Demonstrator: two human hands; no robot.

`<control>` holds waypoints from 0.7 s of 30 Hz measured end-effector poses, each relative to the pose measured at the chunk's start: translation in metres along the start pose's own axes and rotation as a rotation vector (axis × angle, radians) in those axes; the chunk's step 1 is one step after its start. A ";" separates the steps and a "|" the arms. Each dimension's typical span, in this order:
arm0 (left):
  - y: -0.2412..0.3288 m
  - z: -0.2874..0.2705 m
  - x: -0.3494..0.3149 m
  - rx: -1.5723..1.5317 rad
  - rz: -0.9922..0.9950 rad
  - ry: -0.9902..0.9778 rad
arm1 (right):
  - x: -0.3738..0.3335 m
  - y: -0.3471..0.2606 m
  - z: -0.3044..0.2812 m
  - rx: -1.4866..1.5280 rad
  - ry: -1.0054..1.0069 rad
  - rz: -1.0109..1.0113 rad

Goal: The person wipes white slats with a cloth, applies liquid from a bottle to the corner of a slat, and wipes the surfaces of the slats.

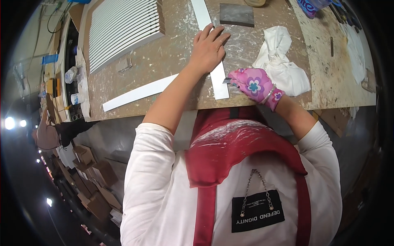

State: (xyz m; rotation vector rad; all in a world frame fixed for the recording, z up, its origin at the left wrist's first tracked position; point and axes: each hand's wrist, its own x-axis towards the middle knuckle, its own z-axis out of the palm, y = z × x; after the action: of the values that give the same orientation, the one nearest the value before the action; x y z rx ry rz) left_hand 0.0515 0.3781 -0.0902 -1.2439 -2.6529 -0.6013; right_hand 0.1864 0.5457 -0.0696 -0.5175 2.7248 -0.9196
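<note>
A white flat strip (219,85) lies lengthwise across the worktable, its near end close to the table's front edge. My bare left hand (209,49) rests flat on this strip, fingers spread toward the far side. In a pink flowered glove, my right hand (253,84) is closed around a small tool with a grey metal blade (227,80). The blade touches or almost touches the strip's right edge near its end; most of the tool is hidden in the glove. Left of that strip, a second white strip (139,92) lies at an angle, partly behind my left forearm.
Several white strips (123,30) lie in a row at the back left, beside a small grey block (123,64). A dark grey slab (237,14) sits at the back. White cloth (283,61) is bunched right of my gloved hand. A purple package (310,7) stands at the far right.
</note>
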 end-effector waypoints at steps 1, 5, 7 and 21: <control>0.000 0.000 -0.001 -0.002 0.001 0.004 | 0.002 -0.003 -0.006 -0.043 -0.044 0.012; 0.001 -0.001 0.000 0.000 0.007 0.000 | 0.004 -0.003 -0.013 -0.044 -0.084 0.017; 0.001 0.000 0.000 0.001 0.007 0.003 | 0.005 -0.002 -0.011 0.000 -0.068 0.020; -0.002 0.002 0.000 -0.004 0.009 -0.002 | 0.010 0.000 -0.012 -0.063 -0.032 -0.036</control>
State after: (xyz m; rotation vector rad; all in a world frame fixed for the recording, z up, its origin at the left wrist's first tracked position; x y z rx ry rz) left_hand 0.0500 0.3773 -0.0925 -1.2572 -2.6477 -0.6046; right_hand 0.1734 0.5478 -0.0613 -0.5904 2.7313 -0.8282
